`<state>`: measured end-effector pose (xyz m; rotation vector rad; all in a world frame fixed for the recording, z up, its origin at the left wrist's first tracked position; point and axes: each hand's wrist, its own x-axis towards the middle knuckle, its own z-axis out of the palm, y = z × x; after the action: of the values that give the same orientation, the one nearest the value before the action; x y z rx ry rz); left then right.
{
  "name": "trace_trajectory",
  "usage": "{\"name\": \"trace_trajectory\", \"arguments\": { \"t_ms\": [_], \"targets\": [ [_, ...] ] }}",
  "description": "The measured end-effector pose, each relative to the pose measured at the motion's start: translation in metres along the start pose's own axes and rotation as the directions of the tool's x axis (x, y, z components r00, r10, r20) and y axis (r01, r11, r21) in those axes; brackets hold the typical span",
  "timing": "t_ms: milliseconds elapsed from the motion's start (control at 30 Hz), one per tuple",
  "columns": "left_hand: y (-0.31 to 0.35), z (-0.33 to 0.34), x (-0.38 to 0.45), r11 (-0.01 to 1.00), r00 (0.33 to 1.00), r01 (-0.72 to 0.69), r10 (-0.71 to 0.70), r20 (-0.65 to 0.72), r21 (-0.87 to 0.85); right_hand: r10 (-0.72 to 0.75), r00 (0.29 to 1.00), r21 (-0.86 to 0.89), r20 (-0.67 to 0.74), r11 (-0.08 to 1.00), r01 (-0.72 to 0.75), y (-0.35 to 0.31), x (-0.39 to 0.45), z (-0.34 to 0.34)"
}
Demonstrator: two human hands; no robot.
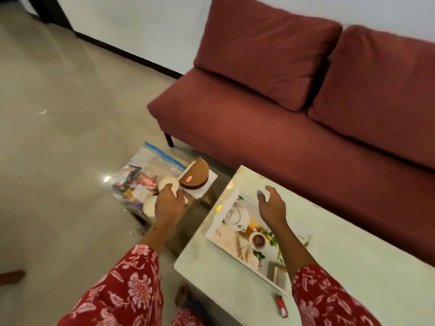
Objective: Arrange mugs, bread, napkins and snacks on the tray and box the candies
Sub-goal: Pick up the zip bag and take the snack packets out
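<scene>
Over on the left, a clear zip bag (150, 170) of bright snack packets lies on the floor against a low stool (200, 196), and these look light, crinkly and slippery, best taken by a corner or by the bag's blue seal edge. Beside it the left hand (169, 203) is closed around a pale round mug (167, 182), fingers wrapped over its side; a second pale mug (150, 205) sits just below the wrist. Ceramic of that kind is likely smooth, hard and breakable, so a firm hold round the body or through the handle seems safest, though I cannot make out a handle. Just right of the mugs, a half-round brown loaf (195, 176) in what looks like clear wrap rests on a white napkin (204, 187) on the stool; the bread is probably soft and should be lifted from underneath rather than squeezed. Further right, on the pale green table (353, 267), lies the printed tray (231, 198), flat and stiff, bare of real items as far as I can tell. The right hand (271, 204) hovers above it, fingers spread and holding nothing. A small red lighter (281, 307) lies near the table's front edge. No candies or box show clearly.
</scene>
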<state>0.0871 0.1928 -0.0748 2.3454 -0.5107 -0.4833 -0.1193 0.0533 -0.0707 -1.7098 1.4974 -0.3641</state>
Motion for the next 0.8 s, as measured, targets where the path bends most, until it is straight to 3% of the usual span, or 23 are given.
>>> {"name": "trace_trajectory", "arguments": {
  "t_ms": [300,400,500,633,800],
  "targets": [
    [-0.047,-0.055,0.069,0.993,0.989,0.117,-0.118,-0.087,-0.018,-0.183,0.963,-0.024,0.199,0.981,0.192,-0.11,0.027,0.104],
    [-0.071,-0.066,0.103,0.97,0.964,0.24,-0.233,-0.13,0.038,-0.185,0.956,-0.065,0.227,0.977,0.204,-0.141,0.048,0.147],
    [-0.097,-0.07,0.133,0.931,0.926,0.36,-0.349,-0.144,0.059,-0.178,0.946,-0.113,0.27,0.97,0.214,-0.163,0.072,0.189],
    [-0.138,-0.064,0.17,0.866,0.861,0.498,-0.5,-0.09,-0.051,-0.146,0.93,-0.25,0.338,0.939,0.238,-0.18,0.112,0.248],
    [-0.181,-0.054,0.204,0.668,0.704,0.7,-0.705,0.086,-0.252,-0.071,0.878,-0.289,0.473,0.929,0.231,-0.184,0.154,0.317]
  ]
}}
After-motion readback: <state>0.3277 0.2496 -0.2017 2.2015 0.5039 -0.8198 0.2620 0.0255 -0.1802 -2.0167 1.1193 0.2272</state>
